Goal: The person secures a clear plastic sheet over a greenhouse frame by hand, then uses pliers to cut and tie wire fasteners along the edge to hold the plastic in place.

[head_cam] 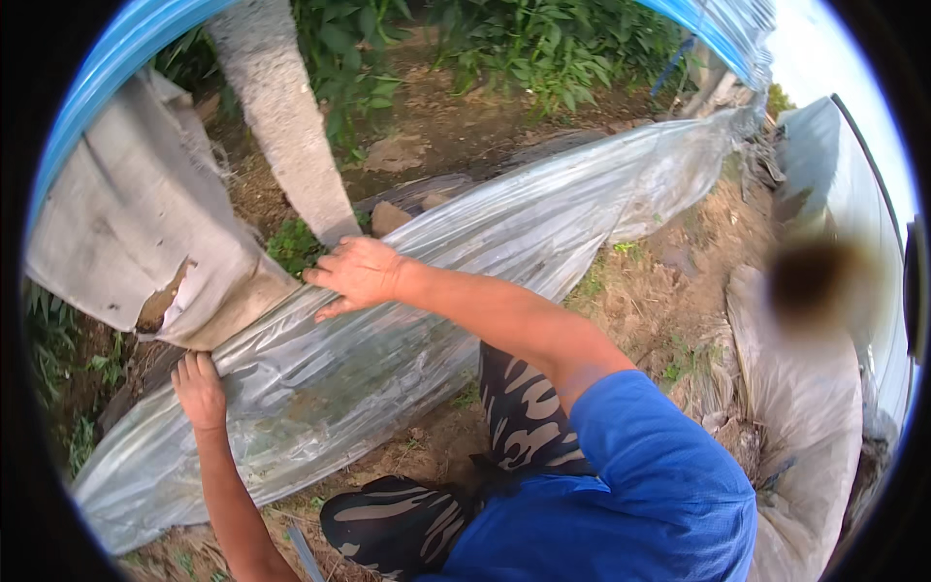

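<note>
A long sheet of clear plastic film (342,371) stretches diagonally before me, wrinkled and dirt-smeared. My left hand (198,389) has its fingers curled over the film's upper edge, at the lower corner of a torn whitish fabric sheet (160,218). Farther along the same edge, my right hand (356,273) lies over the film near the foot of a rough concrete post (280,109). Its thumb stands apart from its fingers, and no film shows pinched between them. The undersides of both hands are hidden.
Leafy green plants (538,51) grow in soil beyond the film. Blue plastic sheeting (709,33) arches overhead. A stone (389,218) lies beside the post. On my right, a pale sheet (800,436) lies bunched along bare ground (676,269), beside another plastic-covered structure (836,167). A dark blurred spot obscures part of it.
</note>
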Tool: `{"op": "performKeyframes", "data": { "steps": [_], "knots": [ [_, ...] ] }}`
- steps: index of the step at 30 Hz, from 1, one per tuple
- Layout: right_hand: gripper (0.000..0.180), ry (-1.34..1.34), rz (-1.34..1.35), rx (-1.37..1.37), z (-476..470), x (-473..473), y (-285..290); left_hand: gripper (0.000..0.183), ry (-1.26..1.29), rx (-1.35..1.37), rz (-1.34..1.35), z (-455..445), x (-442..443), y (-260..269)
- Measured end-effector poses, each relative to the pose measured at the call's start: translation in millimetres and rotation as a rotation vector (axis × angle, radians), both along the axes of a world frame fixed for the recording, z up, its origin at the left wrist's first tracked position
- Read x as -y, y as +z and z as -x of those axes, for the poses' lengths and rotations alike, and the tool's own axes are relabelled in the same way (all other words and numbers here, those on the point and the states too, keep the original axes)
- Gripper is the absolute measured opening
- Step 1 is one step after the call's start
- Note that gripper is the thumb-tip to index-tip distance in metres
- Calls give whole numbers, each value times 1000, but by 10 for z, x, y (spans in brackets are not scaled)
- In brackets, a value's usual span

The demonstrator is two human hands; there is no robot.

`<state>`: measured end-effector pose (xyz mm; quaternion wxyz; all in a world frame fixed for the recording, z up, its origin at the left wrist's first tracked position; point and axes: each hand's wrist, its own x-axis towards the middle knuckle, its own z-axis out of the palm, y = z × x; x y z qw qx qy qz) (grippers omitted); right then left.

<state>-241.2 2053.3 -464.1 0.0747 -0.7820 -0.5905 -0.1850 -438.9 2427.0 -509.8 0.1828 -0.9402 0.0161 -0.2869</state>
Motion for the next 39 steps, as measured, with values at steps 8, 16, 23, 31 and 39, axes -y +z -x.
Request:
{"op": "performKeyframes", "data": {
  "steps": [8,16,23,31,39],
  "knots": [
    [30,-69,96,-296,233,-243,352,58,-45,-68,94,186,278,429],
    [34,-74,-8,10,325,-179,253,61,217,373,619,1184,808,-359],
    [37,-133,50,148,510,48,410,34,867,1027,2760,2324,1081,-2588],
    [20,-94,-66,-59,475,70,1196,51,66,1030,3085,2167,1169,-2579],
    [24,-85,-70,-68,367,-25,1380,58,-1537,933,2885,2075,1383,-1995]
  ]
}}
